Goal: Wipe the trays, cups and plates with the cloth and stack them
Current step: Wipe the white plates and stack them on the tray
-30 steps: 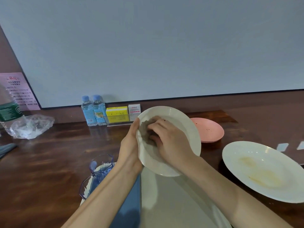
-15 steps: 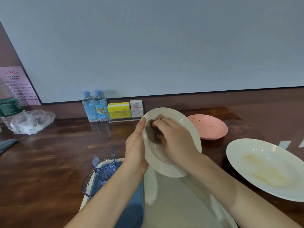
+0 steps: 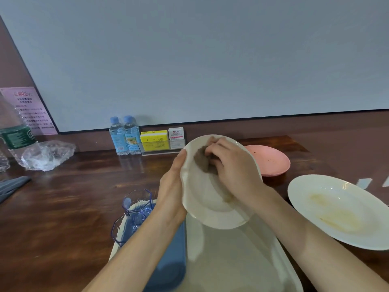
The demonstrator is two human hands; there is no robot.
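My left hand [image 3: 171, 186] grips the left rim of a white plate [image 3: 208, 205], tilted up above the trays. My right hand [image 3: 233, 167] holds a brown cloth [image 3: 203, 159] bunched against the plate's upper inside. Below lie a white tray [image 3: 242, 256] and a blue tray [image 3: 168, 253] side by side. Two clear blue-rimmed cups [image 3: 134, 209] stand at the trays' far left corner. A stained white plate [image 3: 341, 211] lies at the right, and a pink plate [image 3: 271, 161] with crumbs sits behind.
On the dark wooden table, two small water bottles [image 3: 124, 135] and yellow and white boxes [image 3: 162, 139] stand along the back wall. A large bottle [image 3: 14, 135] and a crumpled plastic bag [image 3: 48, 154] sit far left. A grey object [image 3: 10, 186] pokes in at the left edge.
The cloth and my right hand have slid slightly up and right across the plate. The plate stays held in the same tilt.
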